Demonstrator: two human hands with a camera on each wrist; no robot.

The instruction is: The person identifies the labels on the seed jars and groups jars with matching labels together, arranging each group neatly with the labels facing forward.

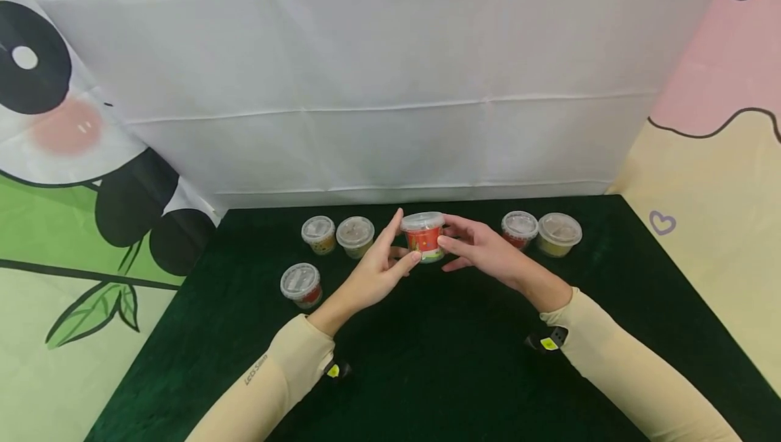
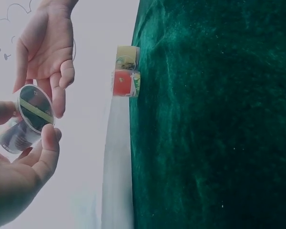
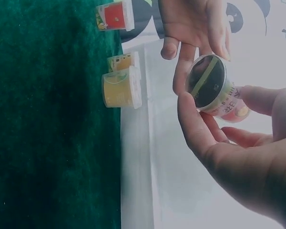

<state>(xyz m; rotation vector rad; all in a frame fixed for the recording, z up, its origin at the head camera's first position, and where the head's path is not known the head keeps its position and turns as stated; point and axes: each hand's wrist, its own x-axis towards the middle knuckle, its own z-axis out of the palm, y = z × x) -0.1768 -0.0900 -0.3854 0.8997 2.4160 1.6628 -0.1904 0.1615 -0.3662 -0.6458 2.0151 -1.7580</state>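
Note:
A small red plastic cup point(image 1: 425, 242) with a clear lid is held up above the dark green cloth at the far middle. My left hand point(image 1: 381, 262) grips it from the left, thumb on its front and fingers along its side. From the right my right hand point(image 1: 482, 247) pinches the same cup between thumb and fingers. In the left wrist view the cup's dark round base point(image 2: 36, 109) faces the camera, crossed by a pale strip. The right wrist view shows this cup point(image 3: 233, 105) tilted, with printed lettering on its side.
Left of the hands stand two yellowish lidded cups, the outer cup point(image 1: 318, 234) beside the inner cup point(image 1: 356, 236), with a red cup point(image 1: 302, 285) nearer. To the right are another red cup point(image 1: 520, 228) and a yellow cup point(image 1: 558, 234). A white cloth wall point(image 1: 390, 150) rises behind.

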